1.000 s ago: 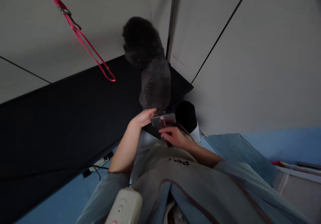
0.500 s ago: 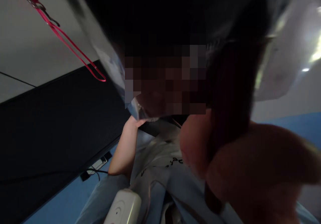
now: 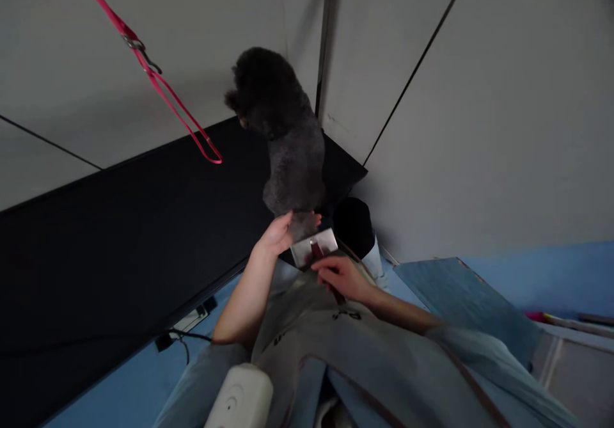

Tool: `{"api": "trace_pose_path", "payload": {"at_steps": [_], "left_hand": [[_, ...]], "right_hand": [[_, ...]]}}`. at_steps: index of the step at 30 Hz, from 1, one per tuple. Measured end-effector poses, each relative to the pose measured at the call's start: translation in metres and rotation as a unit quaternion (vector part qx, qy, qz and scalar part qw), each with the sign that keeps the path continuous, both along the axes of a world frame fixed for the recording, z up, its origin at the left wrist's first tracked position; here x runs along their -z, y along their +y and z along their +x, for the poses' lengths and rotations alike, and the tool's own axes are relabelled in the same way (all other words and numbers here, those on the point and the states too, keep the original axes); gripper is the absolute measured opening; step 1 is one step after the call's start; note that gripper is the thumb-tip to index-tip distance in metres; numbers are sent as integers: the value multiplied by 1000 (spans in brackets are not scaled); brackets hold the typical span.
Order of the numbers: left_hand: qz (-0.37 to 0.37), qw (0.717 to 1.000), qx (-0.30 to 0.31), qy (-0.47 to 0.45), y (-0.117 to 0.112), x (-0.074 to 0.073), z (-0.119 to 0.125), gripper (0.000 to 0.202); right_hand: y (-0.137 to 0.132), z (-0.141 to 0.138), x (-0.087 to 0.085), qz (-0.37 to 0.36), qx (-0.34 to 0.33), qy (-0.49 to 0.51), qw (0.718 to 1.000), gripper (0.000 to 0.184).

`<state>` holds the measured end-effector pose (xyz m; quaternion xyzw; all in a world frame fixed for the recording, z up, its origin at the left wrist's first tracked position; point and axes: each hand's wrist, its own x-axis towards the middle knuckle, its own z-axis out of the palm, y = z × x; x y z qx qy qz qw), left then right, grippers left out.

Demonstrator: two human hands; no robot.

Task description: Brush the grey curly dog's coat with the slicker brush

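Observation:
A small dark grey fluffy dog (image 3: 288, 140) sits on the far corner of a black table (image 3: 119, 236), its back toward me. My left hand (image 3: 279, 234) touches the dog's rear, fingers curled round the fur. My right hand (image 3: 343, 276) is closed on the red handle of a slicker brush (image 3: 315, 247), whose flat metal head lies just below the dog's tail.
A pink leash loop (image 3: 163, 86) hangs above the table at the left. A black round object (image 3: 355, 223) stands past the table corner. A white device (image 3: 238, 398) is clipped at my chest. Blue floor (image 3: 537, 274) and a blue mat (image 3: 460, 300) lie to the right.
Half a second ago something dark and blurred covered most of the view; it is gone. The dog's head has turned left, and my left hand has shifted up onto its rear.

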<state>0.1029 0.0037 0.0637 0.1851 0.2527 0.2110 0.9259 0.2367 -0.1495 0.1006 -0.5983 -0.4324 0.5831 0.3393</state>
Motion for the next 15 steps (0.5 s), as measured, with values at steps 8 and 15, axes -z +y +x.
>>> {"api": "trace_pose_path", "payload": {"at_steps": [8,15], "left_hand": [[-16,998,48,28,-5,-2,9,39],[5,999,45,20,-10,-5,12,37]], "right_hand": [[-4,15,2,74,-21,-10,997,29],[-19,20,11,22,-142,-19,989,24]]}}
